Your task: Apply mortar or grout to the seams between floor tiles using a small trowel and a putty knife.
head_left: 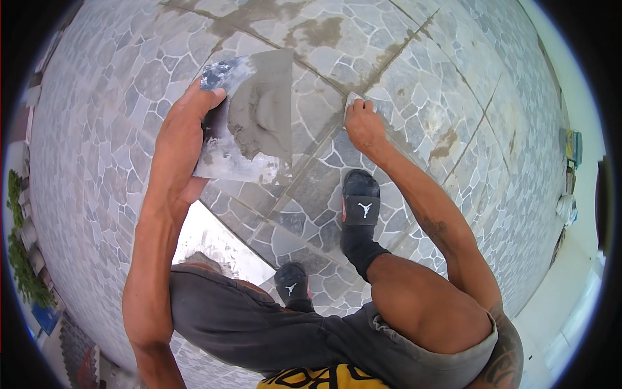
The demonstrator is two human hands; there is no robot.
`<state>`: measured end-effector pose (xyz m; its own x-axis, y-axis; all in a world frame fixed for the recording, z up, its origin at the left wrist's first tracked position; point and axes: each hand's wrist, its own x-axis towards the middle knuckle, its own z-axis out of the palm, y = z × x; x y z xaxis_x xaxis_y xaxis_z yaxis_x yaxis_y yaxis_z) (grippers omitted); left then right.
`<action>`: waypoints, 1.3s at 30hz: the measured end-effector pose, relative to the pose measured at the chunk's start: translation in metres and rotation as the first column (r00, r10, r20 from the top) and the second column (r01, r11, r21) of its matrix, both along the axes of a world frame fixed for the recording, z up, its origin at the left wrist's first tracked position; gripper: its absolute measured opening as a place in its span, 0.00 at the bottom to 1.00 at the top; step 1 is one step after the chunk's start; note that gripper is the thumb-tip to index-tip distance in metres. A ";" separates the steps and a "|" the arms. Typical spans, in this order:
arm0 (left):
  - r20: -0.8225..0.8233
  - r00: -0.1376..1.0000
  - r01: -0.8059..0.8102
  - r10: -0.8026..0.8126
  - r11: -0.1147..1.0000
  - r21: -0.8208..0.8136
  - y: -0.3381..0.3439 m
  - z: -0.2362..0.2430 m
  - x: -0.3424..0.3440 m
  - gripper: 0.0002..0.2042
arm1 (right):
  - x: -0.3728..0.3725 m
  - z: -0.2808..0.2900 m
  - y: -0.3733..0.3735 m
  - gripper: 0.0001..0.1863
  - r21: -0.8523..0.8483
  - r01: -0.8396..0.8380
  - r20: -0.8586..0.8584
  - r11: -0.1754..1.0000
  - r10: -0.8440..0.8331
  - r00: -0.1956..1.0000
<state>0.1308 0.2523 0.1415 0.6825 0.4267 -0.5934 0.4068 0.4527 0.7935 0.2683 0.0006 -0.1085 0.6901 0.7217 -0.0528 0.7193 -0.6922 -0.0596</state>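
My left hand (179, 136) grips the left edge of a flat metal plate (220, 162), thumb on top, and holds it above the floor. A mound of wet grey grout (259, 120) sits on the plate's right half, with a hollow pressed into it. Farther right, my right hand (365, 128) is closed on a small pale scraper (352, 98). The scraper is mostly covered by the fingers, and its edge is down at a joint where tiles meet. The floor tiles (424, 97) have a grey stone pattern with white lines.
Damp grout smears (321, 31) mark several joints ahead. A white sheet (217, 236) with grey stains lies below my left forearm. My feet wear black slides (361, 198). Plants (29, 266) line the far left, and a pale wall (570, 71) with items along it stands right.
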 end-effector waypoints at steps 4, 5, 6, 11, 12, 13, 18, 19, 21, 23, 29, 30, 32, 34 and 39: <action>-0.017 0.998 -0.061 0.061 0.998 0.023 0.002 0.005 -0.006 0.21 | -0.006 0.004 0.013 0.13 -0.049 -0.186 -0.079 0.981 0.182 0.980; -0.014 0.998 -0.063 0.063 0.998 0.025 0.004 0.006 -0.008 0.21 | 0.004 0.016 0.009 0.14 0.125 -0.122 -0.254 0.985 0.151 0.955; 0.004 0.998 -0.067 0.066 0.998 0.016 0.007 0.003 -0.012 0.21 | 0.016 0.029 0.001 0.14 0.114 -0.133 -0.246 0.985 0.158 0.956; -0.001 1.000 -0.017 0.017 1.000 0.006 0.011 0.004 -0.014 0.22 | 0.032 0.027 -0.015 0.18 -0.132 0.321 -0.178 0.938 -0.341 0.923; 0.016 1.000 -0.019 0.019 1.000 0.018 0.010 0.006 -0.014 0.22 | 0.022 0.015 -0.005 0.19 -0.114 0.248 -0.061 0.962 -0.256 0.965; 0.028 0.999 -0.023 0.023 0.999 0.030 0.009 0.006 -0.015 0.22 | 0.015 0.011 0.011 0.19 -0.112 0.246 -0.067 0.963 -0.254 0.965; 0.030 0.999 0.011 -0.012 0.999 0.050 0.002 0.009 -0.012 0.24 | 0.049 0.039 0.045 0.21 0.002 0.578 -0.881 0.816 -0.271 0.386; 0.002 1.000 -0.005 0.004 0.997 0.077 0.002 0.009 -0.012 0.24 | 0.061 0.047 0.040 0.21 0.000 0.580 -0.880 0.815 -0.276 0.387; 0.015 1.000 -0.006 0.005 0.998 0.069 0.010 0.002 -0.016 0.25 | 0.081 0.061 0.023 0.20 0.051 0.291 -0.493 0.955 -0.229 0.839; 0.024 1.000 -0.007 0.006 0.999 0.052 0.012 -0.003 -0.020 0.25 | 0.086 0.067 0.006 0.18 0.082 0.187 -0.457 0.979 -0.129 0.880; 0.003 1.000 -0.023 0.023 0.999 0.046 0.015 -0.006 -0.022 0.25 | 0.089 0.042 0.014 0.17 0.142 -0.374 -0.254 0.917 0.399 0.881; -0.004 1.000 -0.029 0.029 0.998 0.047 0.015 -0.007 -0.020 0.25 | 0.088 0.036 0.017 0.19 0.140 -0.453 -0.202 0.880 0.473 0.858; -0.018 0.999 -0.033 0.034 0.999 0.041 0.013 -0.006 -0.019 0.25 | 0.083 0.026 0.019 0.19 0.104 -0.500 -0.172 0.860 0.511 0.843; -0.046 0.998 -0.037 0.040 0.998 0.052 0.011 -0.002 -0.019 0.24 | 0.076 0.022 0.010 0.19 0.069 -0.546 -0.144 0.835 0.550 0.823; -0.043 0.999 -0.031 0.033 0.998 0.060 0.022 -0.003 -0.031 0.26 | 0.055 0.044 -0.071 0.22 -0.157 -0.598 -0.308 0.786 0.536 0.786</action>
<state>0.1000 0.2745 0.1383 0.6420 0.4833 -0.5952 0.4276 0.4187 0.8011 0.3229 -0.0703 -0.0643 0.1026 0.9210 -0.3758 0.9696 -0.1769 -0.1689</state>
